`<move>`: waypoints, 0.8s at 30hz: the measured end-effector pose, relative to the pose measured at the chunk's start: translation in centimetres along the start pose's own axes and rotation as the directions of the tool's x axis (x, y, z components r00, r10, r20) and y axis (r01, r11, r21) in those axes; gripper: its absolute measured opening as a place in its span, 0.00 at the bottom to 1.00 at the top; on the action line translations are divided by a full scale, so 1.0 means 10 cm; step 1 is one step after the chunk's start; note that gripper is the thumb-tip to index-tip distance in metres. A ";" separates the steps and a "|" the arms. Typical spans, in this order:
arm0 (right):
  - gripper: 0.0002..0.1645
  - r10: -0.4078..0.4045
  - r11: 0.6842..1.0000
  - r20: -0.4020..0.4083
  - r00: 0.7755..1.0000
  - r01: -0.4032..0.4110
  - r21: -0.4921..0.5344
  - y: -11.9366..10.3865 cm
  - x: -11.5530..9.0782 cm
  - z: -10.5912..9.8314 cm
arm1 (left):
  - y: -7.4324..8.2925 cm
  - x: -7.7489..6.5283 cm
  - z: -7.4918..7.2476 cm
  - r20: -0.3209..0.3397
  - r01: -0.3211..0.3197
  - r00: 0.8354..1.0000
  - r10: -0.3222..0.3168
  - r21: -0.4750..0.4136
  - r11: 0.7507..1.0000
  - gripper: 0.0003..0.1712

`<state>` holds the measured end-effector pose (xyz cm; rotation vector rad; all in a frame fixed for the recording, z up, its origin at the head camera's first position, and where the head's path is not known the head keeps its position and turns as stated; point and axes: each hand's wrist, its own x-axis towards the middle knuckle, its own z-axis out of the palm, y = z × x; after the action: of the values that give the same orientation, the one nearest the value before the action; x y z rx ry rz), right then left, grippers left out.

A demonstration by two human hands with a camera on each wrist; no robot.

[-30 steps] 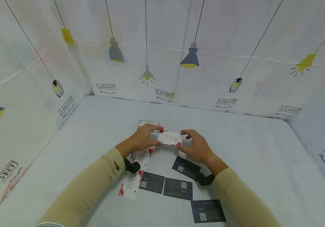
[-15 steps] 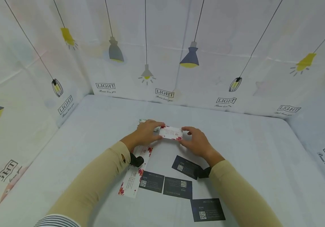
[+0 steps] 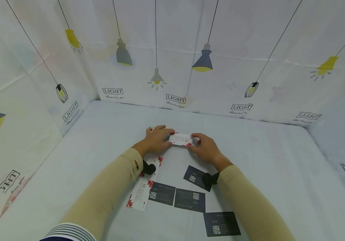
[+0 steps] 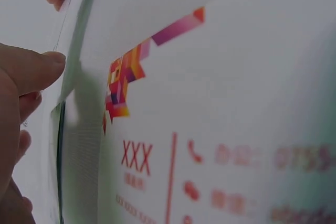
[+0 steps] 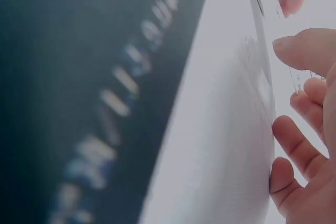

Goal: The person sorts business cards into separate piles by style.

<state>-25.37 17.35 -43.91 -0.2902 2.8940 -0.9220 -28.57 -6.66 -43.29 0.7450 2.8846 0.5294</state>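
Observation:
Both hands hold a white business card (image 3: 180,139) with red floral corners, at the far middle of the table. My left hand (image 3: 156,139) pinches its left edge, thumb at the near corner and a finger at the far one. On the opposite edge, my right hand (image 3: 207,148) pinches with thumb and index finger. Beneath the left hand lies another patterned card (image 3: 150,128), mostly covered. A white card with red lettering (image 4: 136,182) fills much of the left wrist view. The right wrist view shows a dark card (image 5: 94,77) below that hand's wrist.
White red-cornered cards (image 3: 139,197) form a slanted column below the left forearm. Beside them lie two dark cards with QR codes, one left (image 3: 161,194) and one right (image 3: 190,199). Another dark card (image 3: 222,224) sits nearer. Printed lamp curtains (image 3: 175,60) enclose the white table (image 3: 266,160).
Both hands have moved the white card slightly away from the body. The left hand now covers more of the patterned card behind it, and the right hand has shifted a little left.

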 end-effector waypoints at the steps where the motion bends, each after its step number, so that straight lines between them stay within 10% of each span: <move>1: 0.34 0.007 1.000 0.003 1.000 -0.007 -0.001 0.01 0.01 0.00 | 0.00 0.01 0.01 -0.001 0.000 1.000 0.000 0.007 1.000 0.33; 24: 0.33 0.037 0.996 0.026 0.999 -0.035 -0.080 0.02 0.14 -0.01 | 0.04 0.14 0.01 0.044 0.048 0.998 -0.050 0.037 0.998 0.31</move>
<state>-26.78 17.23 -43.98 -0.2532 2.9051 -0.7929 -29.58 -5.66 -43.30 0.6800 2.8694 0.4501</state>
